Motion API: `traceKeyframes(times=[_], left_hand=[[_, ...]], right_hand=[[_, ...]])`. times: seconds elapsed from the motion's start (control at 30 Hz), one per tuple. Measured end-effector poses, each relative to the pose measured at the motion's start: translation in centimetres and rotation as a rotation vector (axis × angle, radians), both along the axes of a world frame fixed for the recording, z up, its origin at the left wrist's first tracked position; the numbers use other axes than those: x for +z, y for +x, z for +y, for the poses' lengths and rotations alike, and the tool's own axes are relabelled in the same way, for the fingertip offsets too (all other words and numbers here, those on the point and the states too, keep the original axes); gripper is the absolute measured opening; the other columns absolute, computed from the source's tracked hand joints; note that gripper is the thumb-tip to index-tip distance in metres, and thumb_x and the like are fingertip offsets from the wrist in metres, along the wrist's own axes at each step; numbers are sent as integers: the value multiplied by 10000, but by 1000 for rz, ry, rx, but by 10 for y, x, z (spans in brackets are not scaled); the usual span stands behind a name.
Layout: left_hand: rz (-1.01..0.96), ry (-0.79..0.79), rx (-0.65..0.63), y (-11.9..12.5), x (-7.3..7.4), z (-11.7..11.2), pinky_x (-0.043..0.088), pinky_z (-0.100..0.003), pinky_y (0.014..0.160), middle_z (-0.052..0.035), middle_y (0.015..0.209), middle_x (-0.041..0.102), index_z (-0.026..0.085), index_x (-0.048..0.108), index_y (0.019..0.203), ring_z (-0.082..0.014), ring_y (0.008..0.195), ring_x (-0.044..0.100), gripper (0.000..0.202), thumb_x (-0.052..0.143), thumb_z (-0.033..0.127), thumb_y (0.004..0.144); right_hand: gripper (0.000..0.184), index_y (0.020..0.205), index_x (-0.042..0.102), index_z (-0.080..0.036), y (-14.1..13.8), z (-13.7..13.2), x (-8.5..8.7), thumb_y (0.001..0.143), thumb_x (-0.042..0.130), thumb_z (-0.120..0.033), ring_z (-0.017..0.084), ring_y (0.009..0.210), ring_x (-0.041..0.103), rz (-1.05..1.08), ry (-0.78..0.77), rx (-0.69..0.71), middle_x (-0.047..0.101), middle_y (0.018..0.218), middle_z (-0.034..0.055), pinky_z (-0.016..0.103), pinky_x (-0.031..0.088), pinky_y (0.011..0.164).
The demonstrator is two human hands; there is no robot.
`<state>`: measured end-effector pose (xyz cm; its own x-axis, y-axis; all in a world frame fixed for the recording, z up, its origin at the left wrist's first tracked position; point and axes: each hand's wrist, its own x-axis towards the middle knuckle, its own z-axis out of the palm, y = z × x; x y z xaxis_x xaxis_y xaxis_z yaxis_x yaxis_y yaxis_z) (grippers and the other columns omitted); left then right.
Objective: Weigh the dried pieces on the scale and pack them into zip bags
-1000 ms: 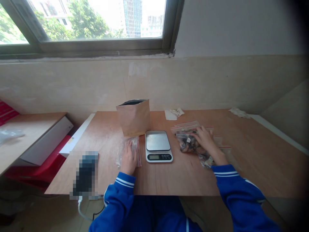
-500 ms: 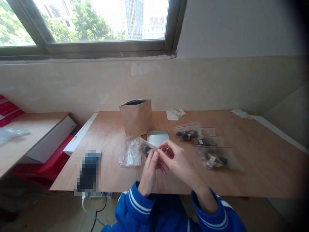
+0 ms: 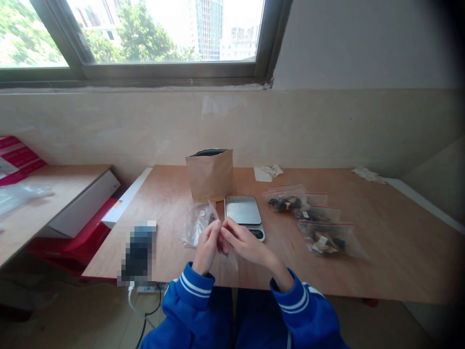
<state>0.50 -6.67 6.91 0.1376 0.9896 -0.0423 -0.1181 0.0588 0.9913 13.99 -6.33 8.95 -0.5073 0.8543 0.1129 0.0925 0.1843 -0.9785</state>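
Note:
My left hand (image 3: 207, 247) and my right hand (image 3: 247, 244) meet at the middle of the table, just above its front edge. Both pinch the red-lined zip edge of a clear plastic zip bag (image 3: 196, 225), which has dark pieces inside near my fingers. A kitchen scale (image 3: 243, 210) stands just beyond my right hand, its front panel partly hidden by that hand. Behind it is an open kraft paper bag (image 3: 209, 175) with a dark lining. To the right lie several zip bags of dark pieces (image 3: 285, 201), apart from both hands.
The wooden table (image 3: 392, 261) runs along a tiled wall under a window. A pixelated dark object (image 3: 138, 254) lies left of my hands, with a cable below. White paper scraps (image 3: 267, 173) lie at the back. A lower side table (image 3: 54, 194) stands to the left.
My hands have moved closer together and lower, now pinching the bag's zip edge. The scale's front panel shows partly again. The view has shifted slightly.

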Motion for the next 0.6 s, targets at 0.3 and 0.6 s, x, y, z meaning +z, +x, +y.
traceKeyframes(times=[0.3, 0.6], left_hand=[[141, 190, -37, -16, 11, 11, 306, -202, 427, 60, 429, 416, 187, 414, 598, -65, 398, 385, 442, 446, 521, 887], [-12, 85, 167, -29, -1, 21, 389, -223, 467, -3, 516, 510, 180, 445, 530, -114, 504, 508, 511, 369, 543, 881]], right_hand=[[366, 625, 359, -216, 21, 12, -15, 914, 418, -432, 97, 515, 346, -10, 213, -523, 352, 554, -63, 235, 275, 505], [368, 669, 347, -234, 33, 9, 6, 926, 390, -494, 117, 522, 361, 261, 167, -630, 386, 597, -42, 252, 323, 499]])
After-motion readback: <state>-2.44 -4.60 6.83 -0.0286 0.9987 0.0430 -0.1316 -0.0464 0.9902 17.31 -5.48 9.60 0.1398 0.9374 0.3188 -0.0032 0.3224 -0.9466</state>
